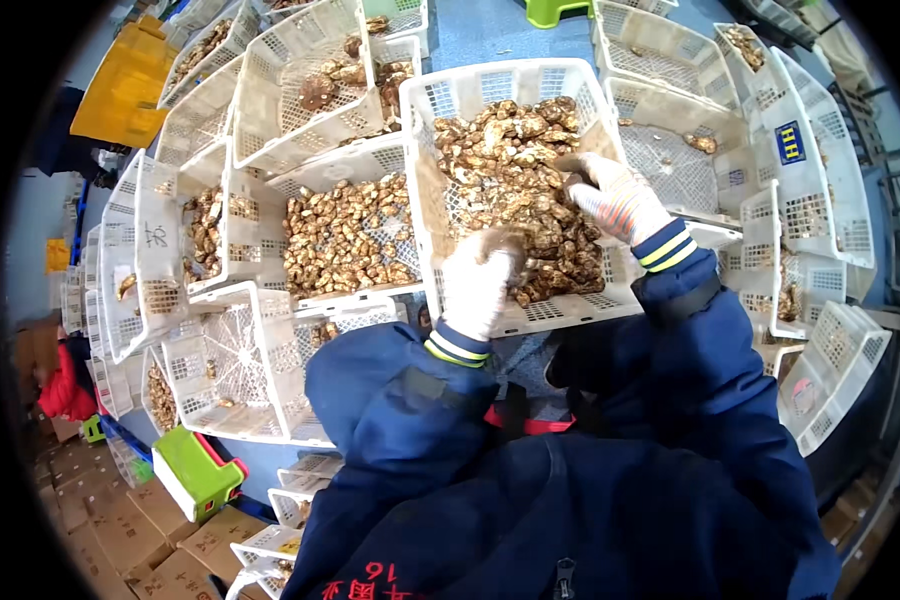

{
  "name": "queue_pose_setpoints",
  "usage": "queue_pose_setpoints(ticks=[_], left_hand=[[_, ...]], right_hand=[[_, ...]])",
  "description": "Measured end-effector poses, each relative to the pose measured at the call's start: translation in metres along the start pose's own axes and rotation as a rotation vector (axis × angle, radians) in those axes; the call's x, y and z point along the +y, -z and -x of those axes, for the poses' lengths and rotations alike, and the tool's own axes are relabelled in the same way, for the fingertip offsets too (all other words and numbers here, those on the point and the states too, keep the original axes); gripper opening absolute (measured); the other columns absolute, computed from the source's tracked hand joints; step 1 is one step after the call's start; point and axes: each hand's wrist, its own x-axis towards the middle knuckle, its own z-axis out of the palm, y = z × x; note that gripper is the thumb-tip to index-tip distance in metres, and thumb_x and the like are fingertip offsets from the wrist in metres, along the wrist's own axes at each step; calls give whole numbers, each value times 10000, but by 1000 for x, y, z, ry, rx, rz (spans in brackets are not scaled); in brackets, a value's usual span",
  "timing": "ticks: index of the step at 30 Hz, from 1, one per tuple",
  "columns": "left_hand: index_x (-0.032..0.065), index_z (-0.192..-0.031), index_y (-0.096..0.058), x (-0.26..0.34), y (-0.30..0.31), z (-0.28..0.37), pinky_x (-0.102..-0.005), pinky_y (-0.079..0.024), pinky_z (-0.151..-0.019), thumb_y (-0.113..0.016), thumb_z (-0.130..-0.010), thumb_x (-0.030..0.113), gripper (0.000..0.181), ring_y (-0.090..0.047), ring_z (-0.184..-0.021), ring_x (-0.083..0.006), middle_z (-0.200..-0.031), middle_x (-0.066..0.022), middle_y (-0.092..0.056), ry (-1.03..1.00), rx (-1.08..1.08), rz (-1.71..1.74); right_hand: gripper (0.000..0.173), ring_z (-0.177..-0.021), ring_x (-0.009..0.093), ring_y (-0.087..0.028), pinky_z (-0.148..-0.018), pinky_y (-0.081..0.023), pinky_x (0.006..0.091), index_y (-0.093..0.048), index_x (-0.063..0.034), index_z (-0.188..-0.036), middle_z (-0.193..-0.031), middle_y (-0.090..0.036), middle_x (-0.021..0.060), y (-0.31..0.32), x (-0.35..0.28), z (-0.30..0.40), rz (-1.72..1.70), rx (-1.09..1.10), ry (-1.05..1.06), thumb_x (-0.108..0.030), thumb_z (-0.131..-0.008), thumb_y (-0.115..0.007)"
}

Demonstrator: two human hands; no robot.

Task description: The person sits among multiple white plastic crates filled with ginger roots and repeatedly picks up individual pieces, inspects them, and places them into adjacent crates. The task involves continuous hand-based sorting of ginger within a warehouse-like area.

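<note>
A white plastic mesh crate (506,321) filled with knobbly brown tubers or roots (529,142) stands before me. My left hand (481,281), in a pale knit glove, is over the crate's near left part, closed around a brown lump that is blurred. My right hand (616,196), in a striped knit glove, reaches over the crate's right side, its fingertips at the heap; whether it grips a piece is hidden. Left of this crate, another white crate (360,298) holds smaller brown pieces (337,240).
More white crates surround me; the one at right (675,161) holds a few pieces. A green plastic stool (199,472) lies at lower left near cardboard boxes (131,525). Another green stool (555,11) is at the top. A person in red (69,382) is at far left.
</note>
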Motion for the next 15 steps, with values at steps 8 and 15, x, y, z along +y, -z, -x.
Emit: queue_pose_setpoints(ticks=[8, 15], left_hand=[[-37, -1387, -227, 11, 67, -33, -497, -502, -906, -638, -791, 590, 958, -569, -1073, -359, -1234, -247, -516, 170, 379, 1212], [-45, -962, -658, 13, 18, 0, -282, -491, -718, -598, -898, 183, 244, -614, -772, -151, -852, -76, -675, 218, -169, 259]], right_hand=[[329, -966, 389, -594, -840, -477, 422, -577, -60, -1127, -1011, -632, 223, 20, 57, -10, 284, -16, -64, -260, -867, -549], [339, -788, 156, -616, -746, -488, 288, -608, -57, -1173, -892, -661, 94, 9, 35, -7, 92, 79, -66, -182, -868, -530]])
